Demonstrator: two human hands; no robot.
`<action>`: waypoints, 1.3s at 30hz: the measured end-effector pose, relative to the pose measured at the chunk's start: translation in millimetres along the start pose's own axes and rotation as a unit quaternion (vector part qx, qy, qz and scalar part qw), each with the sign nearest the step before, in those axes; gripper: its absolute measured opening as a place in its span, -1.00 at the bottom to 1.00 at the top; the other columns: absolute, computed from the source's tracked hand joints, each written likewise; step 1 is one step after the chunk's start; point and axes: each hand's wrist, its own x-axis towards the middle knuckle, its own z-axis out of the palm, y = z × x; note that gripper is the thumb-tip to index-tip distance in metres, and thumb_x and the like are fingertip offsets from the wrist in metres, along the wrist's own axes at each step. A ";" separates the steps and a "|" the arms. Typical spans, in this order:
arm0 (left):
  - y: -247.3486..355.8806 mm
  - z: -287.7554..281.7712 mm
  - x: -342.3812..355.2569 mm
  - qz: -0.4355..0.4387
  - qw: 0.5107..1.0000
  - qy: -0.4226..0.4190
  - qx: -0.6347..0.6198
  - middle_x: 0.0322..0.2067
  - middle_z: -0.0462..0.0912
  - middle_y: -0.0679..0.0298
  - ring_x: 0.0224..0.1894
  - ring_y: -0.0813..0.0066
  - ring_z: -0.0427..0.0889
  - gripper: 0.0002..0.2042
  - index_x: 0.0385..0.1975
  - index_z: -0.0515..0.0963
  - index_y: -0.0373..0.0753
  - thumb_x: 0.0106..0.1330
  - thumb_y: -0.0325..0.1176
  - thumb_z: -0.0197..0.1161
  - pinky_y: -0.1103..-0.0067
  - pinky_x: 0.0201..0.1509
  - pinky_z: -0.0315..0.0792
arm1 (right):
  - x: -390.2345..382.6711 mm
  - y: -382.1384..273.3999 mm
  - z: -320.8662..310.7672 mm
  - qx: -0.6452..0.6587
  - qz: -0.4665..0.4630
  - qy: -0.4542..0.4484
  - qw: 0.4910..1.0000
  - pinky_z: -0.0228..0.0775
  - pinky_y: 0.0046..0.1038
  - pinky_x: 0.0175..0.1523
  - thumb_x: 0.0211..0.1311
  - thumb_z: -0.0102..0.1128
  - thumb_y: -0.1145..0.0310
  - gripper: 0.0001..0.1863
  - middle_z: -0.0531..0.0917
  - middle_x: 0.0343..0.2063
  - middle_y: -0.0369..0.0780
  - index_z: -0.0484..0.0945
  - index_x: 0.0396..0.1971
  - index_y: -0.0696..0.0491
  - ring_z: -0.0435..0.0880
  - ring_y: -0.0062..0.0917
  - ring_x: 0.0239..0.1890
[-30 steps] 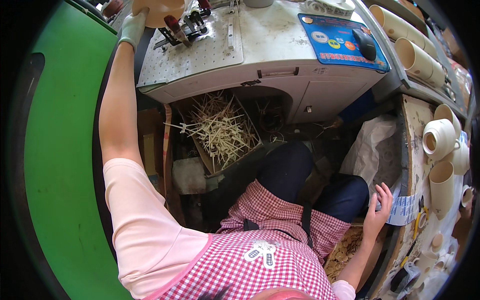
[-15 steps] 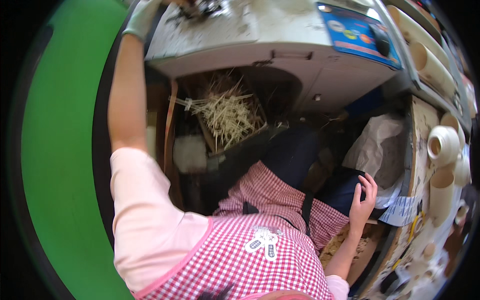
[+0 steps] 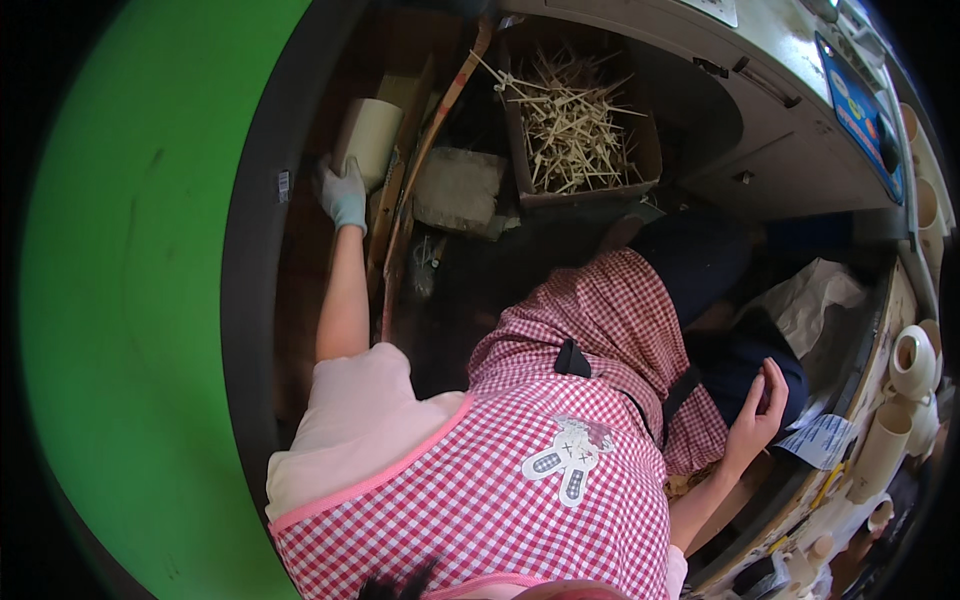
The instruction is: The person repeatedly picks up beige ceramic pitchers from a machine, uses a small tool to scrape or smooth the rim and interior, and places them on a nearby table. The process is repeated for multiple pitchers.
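Note:
My left hand [image 3: 345, 192], in a pale glove, reaches down at the far left. Its thumb lies against the lower part of a cream cylinder [image 3: 367, 140], which looks like a length of plastic pipe, and the other fingers go round its left side, partly hidden. The cylinder leans inside a brown cardboard box [image 3: 392, 165]. Bare and away from any work piece, my right hand [image 3: 757, 415] rests by my right knee with its fingers loosely bent and apart.
Thin cream plastic sprues [image 3: 575, 130] fill an open carton [image 3: 590, 197] under the white worktop [image 3: 755, 22]. A dusty block [image 3: 460, 190] lies left of it. Several cream pipe fittings [image 3: 882, 447] crowd the bench at right. A clear plastic bag [image 3: 810, 300] sags nearby.
My left hand has come down from the worktop to the cream cylinder in the box. My view has swung left and down. My right hand stays by the knee.

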 end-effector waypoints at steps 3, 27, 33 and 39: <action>-25.9 10.9 20.8 0.103 0.990 -0.066 0.064 0.28 0.51 -0.08 0.29 -0.11 0.50 -0.43 0.30 0.47 -0.28 0.41 -0.07 0.30 0.17 0.34 0.44 | 2.4 -18.7 13.1 -0.023 0.000 -0.031 0.999 0.47 -0.48 0.18 0.52 0.14 0.48 -0.78 0.68 0.10 -0.17 0.66 0.04 0.17 0.66 -0.44 0.12; 228.6 -126.4 -135.8 0.470 0.875 -0.114 -0.020 -0.43 0.69 -0.11 -0.36 -0.18 0.66 -0.75 -0.42 0.67 -0.38 0.35 -0.28 0.35 0.13 -0.21 0.52 | 23.2 -21.9 51.1 0.409 0.162 -0.141 0.887 0.57 -0.48 0.09 0.58 0.13 0.29 -0.61 0.76 0.00 -0.16 0.53 0.25 0.18 0.73 -0.51 -0.02; 288.2 -168.9 -301.5 0.530 0.686 -0.342 -0.362 -0.27 0.73 0.03 -0.28 -0.06 0.70 -0.78 -0.20 0.71 -0.33 0.16 -0.46 0.47 0.21 -0.14 0.57 | 37.8 0.9 39.9 0.744 0.179 -0.147 0.627 0.39 -0.24 0.42 0.60 -0.06 -0.16 -0.28 0.57 0.28 -0.13 0.29 0.46 0.12 0.58 -0.39 0.29; 354.0 -168.5 -304.9 0.579 0.459 -0.669 -0.075 0.06 0.67 -0.02 0.12 0.01 0.64 -0.67 0.03 0.67 -0.29 0.24 -0.50 0.37 0.23 0.22 0.49 | 8.6 46.1 -40.5 0.717 0.121 -0.012 0.686 0.44 -0.37 0.35 0.43 0.26 -0.07 -0.26 0.62 0.21 -0.20 0.35 0.41 0.09 0.61 -0.46 0.24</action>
